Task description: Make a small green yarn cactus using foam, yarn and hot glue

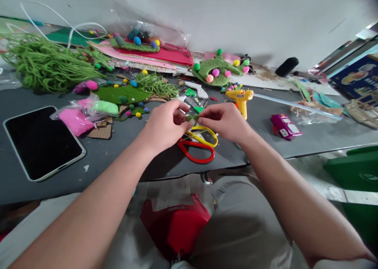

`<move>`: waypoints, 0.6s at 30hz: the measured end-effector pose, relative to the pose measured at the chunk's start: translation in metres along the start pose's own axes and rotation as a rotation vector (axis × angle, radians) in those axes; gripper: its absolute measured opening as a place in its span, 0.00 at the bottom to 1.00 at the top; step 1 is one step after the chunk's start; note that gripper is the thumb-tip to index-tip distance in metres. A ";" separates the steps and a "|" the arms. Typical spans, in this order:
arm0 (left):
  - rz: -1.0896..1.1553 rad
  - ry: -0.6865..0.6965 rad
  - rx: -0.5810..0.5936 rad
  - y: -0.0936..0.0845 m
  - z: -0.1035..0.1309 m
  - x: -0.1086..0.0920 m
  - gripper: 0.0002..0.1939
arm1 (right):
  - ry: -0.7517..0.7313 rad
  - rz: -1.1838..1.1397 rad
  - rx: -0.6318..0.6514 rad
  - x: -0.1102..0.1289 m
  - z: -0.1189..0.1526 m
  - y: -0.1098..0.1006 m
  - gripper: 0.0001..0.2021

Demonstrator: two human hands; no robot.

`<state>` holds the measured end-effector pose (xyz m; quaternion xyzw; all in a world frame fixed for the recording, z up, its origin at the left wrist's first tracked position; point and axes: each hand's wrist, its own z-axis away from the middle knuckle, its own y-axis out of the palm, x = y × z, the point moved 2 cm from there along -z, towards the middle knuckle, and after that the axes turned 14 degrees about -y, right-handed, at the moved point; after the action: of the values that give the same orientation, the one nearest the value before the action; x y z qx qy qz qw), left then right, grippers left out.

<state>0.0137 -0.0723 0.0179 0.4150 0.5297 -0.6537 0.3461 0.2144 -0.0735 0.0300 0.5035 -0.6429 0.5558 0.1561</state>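
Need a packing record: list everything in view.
Table: one, dark grey, middle
Tablet: one, black screen, left
Yarn bundle: one, green, back left
Cable: one, white, back left
Bagged lumps: two, pink and light green, beside tablet
Sheets: several, pink, red and green, back
Flat shapes: several, green, back and middle
Pompoms: many, mixed, on and near shapes
Scissors: one, red-and-yellow handles, table centre
Glue gun: one, yellow, right of scissors
Stick: one, translucent, right of glue gun
Packet: one, purple, right
Oblong item: one, black, back right
Plastic object: one, red, below table
Bins: apparently two, green, lower right
Scraps: uncounted, mixed, table centre
Small piece: one, green, near scissors
Left hand: one, bare, at small piece
Right hand: one, bare, at small piece
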 end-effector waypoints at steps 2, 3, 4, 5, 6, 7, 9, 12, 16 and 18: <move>-0.081 0.085 -0.075 0.001 0.003 -0.001 0.14 | 0.036 -0.002 -0.005 0.004 -0.001 0.003 0.06; -0.098 0.113 -0.103 0.001 0.004 -0.001 0.13 | 0.053 -0.012 -0.012 0.007 -0.001 0.004 0.06; -0.107 0.135 -0.127 0.001 0.006 -0.002 0.13 | 0.063 -0.023 -0.020 0.010 -0.001 0.006 0.07; -0.109 0.153 -0.152 0.001 0.007 -0.003 0.14 | 0.061 -0.032 -0.031 0.013 -0.001 0.008 0.08; -0.103 0.169 -0.178 0.001 0.008 -0.003 0.14 | 0.051 -0.039 -0.038 0.016 -0.001 0.010 0.08; -0.086 0.179 -0.204 0.000 0.008 -0.005 0.14 | 0.031 -0.042 -0.043 0.020 0.000 0.012 0.08; -0.007 0.173 -0.253 -0.002 0.009 -0.007 0.13 | -0.027 -0.028 -0.053 0.025 0.001 0.016 0.07; 0.181 0.090 -0.282 -0.004 0.006 -0.009 0.14 | -0.129 0.054 -0.087 0.030 0.003 0.019 0.08; 0.392 0.008 -0.260 -0.004 0.001 -0.007 0.16 | -0.308 0.294 -0.107 0.038 0.006 0.021 0.10; 0.471 0.007 -0.247 -0.004 -0.001 -0.005 0.17 | -0.376 0.416 -0.114 0.042 0.006 0.023 0.12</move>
<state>0.0125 -0.0710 0.0241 0.4838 0.4954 -0.4843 0.5348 0.1795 -0.1017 0.0471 0.4455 -0.7801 0.4359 -0.0551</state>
